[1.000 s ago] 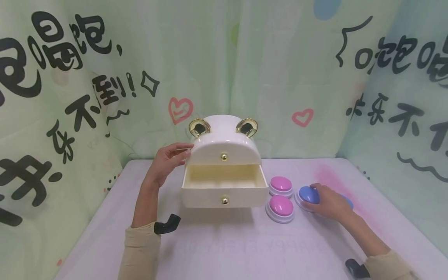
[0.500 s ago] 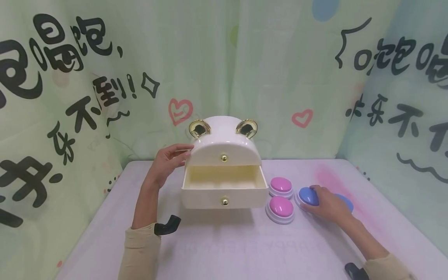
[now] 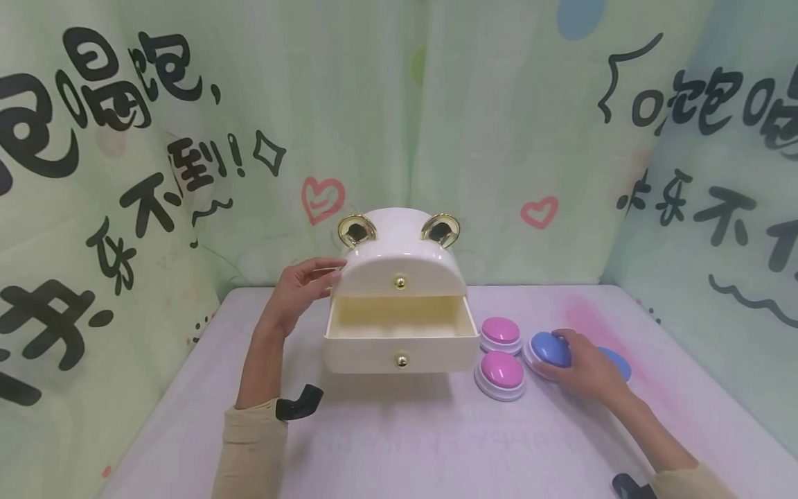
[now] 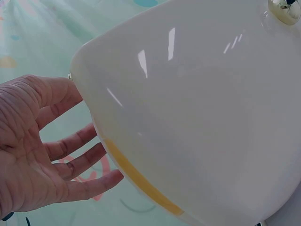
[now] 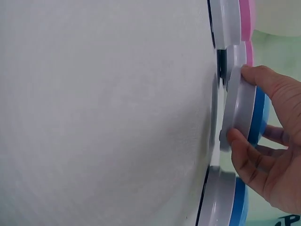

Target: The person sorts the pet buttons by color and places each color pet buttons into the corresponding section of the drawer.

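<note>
A white drawer box (image 3: 402, 232) with two gold-rimmed ears and gold knobs stands mid-table, its lower drawer (image 3: 374, 352) pulled out with nothing in it. My left hand (image 3: 298, 294) rests its extended fingers against the box's left side; the left wrist view shows the fingertips along its edge (image 4: 141, 183). To the right, my right hand (image 3: 589, 366) grips a round blue push button (image 3: 551, 348) by its white base. In the right wrist view that button's base (image 5: 240, 106) is tilted, with a gap to the table below.
Two pink push buttons (image 3: 501, 369) sit right of the drawer, one behind the other. A second blue push button (image 3: 616, 362) lies partly hidden behind my right hand. Green curtains (image 3: 486, 138) with black lettering and hearts surround the white table (image 3: 399, 443).
The blue button in my right hand has come up slightly and tilted. My left hand stays at the box, and the drawer has not moved.
</note>
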The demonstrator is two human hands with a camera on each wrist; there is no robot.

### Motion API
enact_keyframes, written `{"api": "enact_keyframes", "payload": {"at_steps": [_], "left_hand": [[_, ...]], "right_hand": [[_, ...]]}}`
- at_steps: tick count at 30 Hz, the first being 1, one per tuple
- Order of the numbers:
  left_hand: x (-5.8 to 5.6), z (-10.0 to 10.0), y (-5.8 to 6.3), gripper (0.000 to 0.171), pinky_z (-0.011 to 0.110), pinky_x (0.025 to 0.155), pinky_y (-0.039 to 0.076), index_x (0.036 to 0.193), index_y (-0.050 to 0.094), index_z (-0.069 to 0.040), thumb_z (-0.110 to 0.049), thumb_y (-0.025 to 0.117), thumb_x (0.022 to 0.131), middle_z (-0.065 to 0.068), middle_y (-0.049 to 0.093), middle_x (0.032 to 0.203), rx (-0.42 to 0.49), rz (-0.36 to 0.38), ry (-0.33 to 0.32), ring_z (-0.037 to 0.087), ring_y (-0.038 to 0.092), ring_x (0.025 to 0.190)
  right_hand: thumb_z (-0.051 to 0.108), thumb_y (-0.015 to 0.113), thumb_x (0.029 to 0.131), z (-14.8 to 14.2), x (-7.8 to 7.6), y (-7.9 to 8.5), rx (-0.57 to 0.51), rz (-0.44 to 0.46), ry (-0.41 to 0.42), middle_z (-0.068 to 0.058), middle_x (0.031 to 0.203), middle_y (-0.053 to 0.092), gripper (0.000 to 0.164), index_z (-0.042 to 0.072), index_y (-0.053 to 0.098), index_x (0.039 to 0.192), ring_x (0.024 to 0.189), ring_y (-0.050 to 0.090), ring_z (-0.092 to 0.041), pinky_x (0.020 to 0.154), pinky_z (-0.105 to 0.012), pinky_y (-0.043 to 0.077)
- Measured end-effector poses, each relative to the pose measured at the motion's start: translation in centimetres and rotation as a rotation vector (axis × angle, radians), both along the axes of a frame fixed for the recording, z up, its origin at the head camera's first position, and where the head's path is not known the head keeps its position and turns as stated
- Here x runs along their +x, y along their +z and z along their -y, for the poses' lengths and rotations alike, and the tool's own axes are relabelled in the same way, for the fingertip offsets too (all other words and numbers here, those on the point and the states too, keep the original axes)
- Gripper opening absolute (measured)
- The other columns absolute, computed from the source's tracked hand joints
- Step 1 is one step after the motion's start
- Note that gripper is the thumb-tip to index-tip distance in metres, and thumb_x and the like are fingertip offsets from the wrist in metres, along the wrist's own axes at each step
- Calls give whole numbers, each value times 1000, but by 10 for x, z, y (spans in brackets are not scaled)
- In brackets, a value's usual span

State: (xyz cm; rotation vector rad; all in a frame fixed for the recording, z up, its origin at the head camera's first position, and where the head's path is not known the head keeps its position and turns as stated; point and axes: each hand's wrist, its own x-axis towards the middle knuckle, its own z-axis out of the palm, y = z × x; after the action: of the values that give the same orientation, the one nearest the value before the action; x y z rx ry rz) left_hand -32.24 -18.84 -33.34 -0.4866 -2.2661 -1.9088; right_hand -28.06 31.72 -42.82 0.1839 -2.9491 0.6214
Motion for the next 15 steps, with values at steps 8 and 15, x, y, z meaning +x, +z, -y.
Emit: {"api": "enact_keyframes", "payload": {"at_steps": [8, 15], "left_hand": [[0, -1, 0, 36, 55, 104, 50, 132, 66, -2, -17, 68, 99, 16, 64, 136, -4, 3, 2, 20, 64, 118], [0, 0, 0, 36, 54, 104, 50, 132, 66, -2, -18, 67, 100, 15, 63, 137, -14, 1, 7, 24, 62, 122]], "right_hand": [[53, 75, 89, 3, 4, 2, -118, -21, -25, -36, 140, 48, 90, -8, 40, 145, 121, 52, -53, 95, -68, 48], [52, 75, 90, 9, 9, 8, -234, -57, -73, -33, 145, 47, 89, -2, 37, 150, 103, 58, -41, 79, -47, 58]]}}
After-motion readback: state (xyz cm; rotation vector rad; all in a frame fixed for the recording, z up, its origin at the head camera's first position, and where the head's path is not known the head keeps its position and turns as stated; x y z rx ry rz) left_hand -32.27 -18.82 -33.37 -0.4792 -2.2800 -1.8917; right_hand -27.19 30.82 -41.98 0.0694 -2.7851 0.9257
